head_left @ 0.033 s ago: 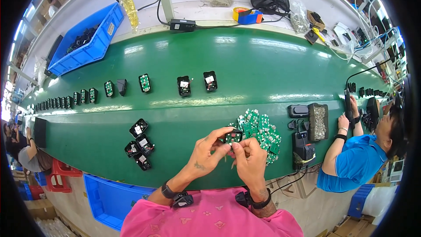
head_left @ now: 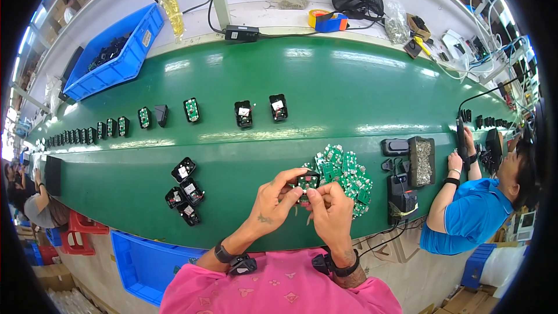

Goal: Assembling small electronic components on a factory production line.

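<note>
My left hand [head_left: 273, 202] and my right hand [head_left: 332, 210] are together just above the near edge of the green belt [head_left: 325, 90]. Between their fingertips they pinch one small black housing with a green circuit board in it [head_left: 307, 182]. A heap of loose green circuit boards [head_left: 347, 173] lies right behind and to the right of my hands. To my left, several black housings [head_left: 184, 192] sit in a cluster on the belt. Both wrists wear dark bands.
A row of black housings with boards [head_left: 244, 114] runs along the belt toward the far left. A black tray of screws [head_left: 421, 161] and a black tool [head_left: 401, 199] stand at my right. A person in blue [head_left: 471, 216] works beyond them. Blue bins sit at back left [head_left: 119, 52] and below the belt [head_left: 144, 264].
</note>
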### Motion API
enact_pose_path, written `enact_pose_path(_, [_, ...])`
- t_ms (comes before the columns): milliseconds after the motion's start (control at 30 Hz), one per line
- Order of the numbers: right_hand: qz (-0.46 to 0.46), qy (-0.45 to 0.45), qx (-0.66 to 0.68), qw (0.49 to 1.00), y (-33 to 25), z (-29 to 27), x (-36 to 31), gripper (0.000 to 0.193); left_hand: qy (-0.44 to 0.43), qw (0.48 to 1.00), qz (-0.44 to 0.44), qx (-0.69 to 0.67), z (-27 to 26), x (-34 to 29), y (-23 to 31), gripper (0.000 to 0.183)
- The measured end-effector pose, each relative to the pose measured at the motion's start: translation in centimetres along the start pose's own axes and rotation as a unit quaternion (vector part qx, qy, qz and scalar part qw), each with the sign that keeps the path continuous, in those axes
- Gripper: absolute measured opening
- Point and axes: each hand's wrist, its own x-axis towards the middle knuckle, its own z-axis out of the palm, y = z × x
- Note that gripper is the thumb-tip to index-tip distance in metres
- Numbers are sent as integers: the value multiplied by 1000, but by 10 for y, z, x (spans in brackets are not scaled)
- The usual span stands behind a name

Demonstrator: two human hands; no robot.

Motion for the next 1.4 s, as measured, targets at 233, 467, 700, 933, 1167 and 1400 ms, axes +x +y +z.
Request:
enact_pose_path(233, [32, -18, -64, 997, -3, -3, 4, 24, 90, 995, 31, -18, 13, 1, -8, 31])
enact_pose_path(467, [-105, -63, -75, 990, -3, -4, 10, 40, 40, 995, 14, 87, 6, 2, -2, 30])
enact_pose_path(700, [-99, -93, -48, 990, 0, -4, 4, 38, 73, 952, 202, 218, 8, -4, -9, 33])
enact_pose_path(933, [-245, -22, -78, 966, 12, 6, 11, 46, 89, 931, 265, 235, 7, -1, -15, 34])
enact_pose_path(1167, [-390, 45, -72, 917, 22, 8, 11, 52, 101, 896, 358, 244, 7, 1, -10, 36])
enact_pose_path(1400, [-427, 23, -25, 904, 11, 13, 0, 55, 113, 847, 436, 282, 2, -5, -12, 36])
